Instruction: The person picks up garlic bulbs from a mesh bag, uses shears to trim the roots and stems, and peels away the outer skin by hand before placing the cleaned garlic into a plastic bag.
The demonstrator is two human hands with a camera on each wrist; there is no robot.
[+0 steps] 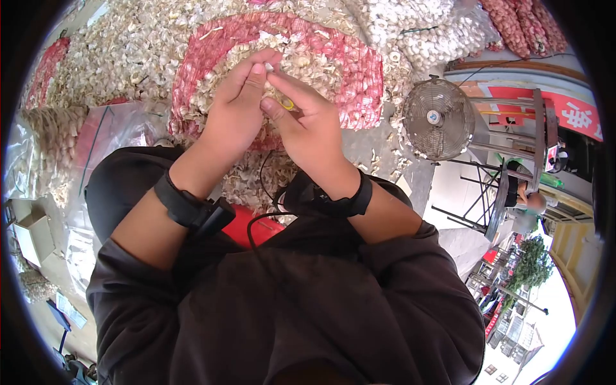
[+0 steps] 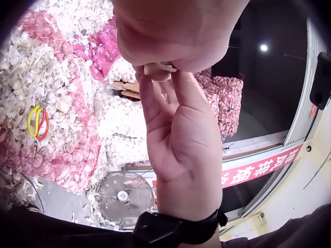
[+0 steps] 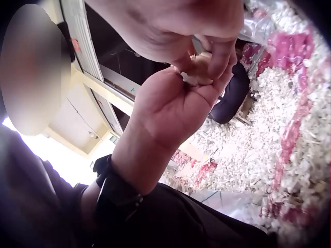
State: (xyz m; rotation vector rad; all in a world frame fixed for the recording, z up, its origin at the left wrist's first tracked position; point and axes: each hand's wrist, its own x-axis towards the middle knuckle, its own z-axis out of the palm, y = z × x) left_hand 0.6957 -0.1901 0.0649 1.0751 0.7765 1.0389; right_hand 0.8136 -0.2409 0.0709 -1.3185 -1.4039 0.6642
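Note:
In the head view my left hand and right hand meet at the fingertips over a heap of garlic skins. A garlic piece sits between them. In the right wrist view, my right hand pinches this piece from above, and my left hand holds it from below with bent fingers. The left wrist view shows the right thumb and fingers around the pale piece, partly covered by the left hand. A yellow and a red loop handle lie on the skins.
A red mesh sack lies beneath the skins. White garlic in net bags stands at the back. To the right are a round fan and a folding table frame. Clear plastic bags lie at the left.

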